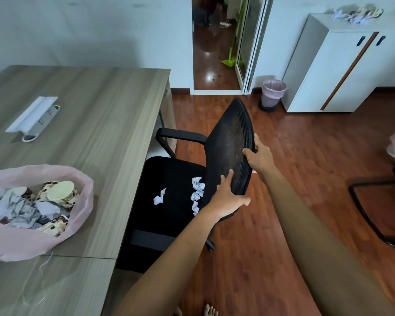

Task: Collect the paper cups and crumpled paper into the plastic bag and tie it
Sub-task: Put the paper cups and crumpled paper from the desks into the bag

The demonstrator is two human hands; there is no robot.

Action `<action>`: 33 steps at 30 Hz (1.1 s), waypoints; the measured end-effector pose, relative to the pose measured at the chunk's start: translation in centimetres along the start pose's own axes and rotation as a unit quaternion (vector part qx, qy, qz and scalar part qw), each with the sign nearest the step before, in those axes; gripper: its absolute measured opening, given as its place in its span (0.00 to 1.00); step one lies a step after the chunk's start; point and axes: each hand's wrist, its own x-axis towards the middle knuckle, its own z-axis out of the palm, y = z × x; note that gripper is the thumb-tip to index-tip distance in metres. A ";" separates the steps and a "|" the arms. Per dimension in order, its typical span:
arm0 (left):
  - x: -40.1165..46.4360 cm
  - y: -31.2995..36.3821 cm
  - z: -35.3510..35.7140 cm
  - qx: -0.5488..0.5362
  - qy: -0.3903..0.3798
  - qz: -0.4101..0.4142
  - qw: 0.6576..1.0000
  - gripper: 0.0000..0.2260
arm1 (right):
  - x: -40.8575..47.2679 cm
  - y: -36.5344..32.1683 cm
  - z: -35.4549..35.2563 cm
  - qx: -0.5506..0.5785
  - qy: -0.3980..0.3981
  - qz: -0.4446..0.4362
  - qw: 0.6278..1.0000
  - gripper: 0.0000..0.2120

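Head view, one moment. Left hand: fingers laid fairly straight against the lower edge of a black office chair's backrest, thumb spread below; grip wide, pressing, not closed round anything. Right hand: fingers and thumb curled over the backrest's right edge higher up; grip holding the backrest. Chair seat: black, carries several pieces of crumpled paper, one small piece lying apart toward the seat's middle, the others close to the backrest. Worktop: grey wood grain, to the left of the chair. Pink plastic bag: lies open on the worktop near its front edge, holding patterned paper cups and more crumpled paper. White power strip unit: farther back on the worktop. Bin with pink liner: on the wooden floor beside a white cabinet; more paper scraps on the cabinet top.
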 end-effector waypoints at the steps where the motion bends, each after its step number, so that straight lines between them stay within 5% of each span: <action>1: 0.1 0.1 0.2 0.006 -0.010 0.003 1.000 0.50 | -0.1 0.1 -0.2 -0.012 0.004 -0.003 1.000 0.29; 12: -0.7 -2.0 -1.7 -0.008 -0.045 0.019 0.999 0.55 | -0.9 -0.8 -0.8 -0.100 0.026 0.046 0.994 0.30; 17: -2.9 -2.9 -7.1 -0.039 0.029 0.017 0.999 0.51 | -2.2 -6.1 3.3 -0.227 0.093 -0.034 0.969 0.32; 23: -6.2 -4.9 -16.3 -0.067 0.200 0.026 0.977 0.38 | -3.3 -13.1 13.5 -0.177 -0.048 -0.171 0.968 0.25; 30: -14.3 -7.8 -30.1 0.032 0.530 0.012 0.847 0.24 | -7.9 -16.5 28.5 -0.160 -0.281 -0.130 0.937 0.27; 33: -18.3 -8.6 -35.7 0.066 0.662 -0.006 0.747 0.20 | -10.6 -16.0 34.8 -0.168 -0.355 -0.109 0.913 0.29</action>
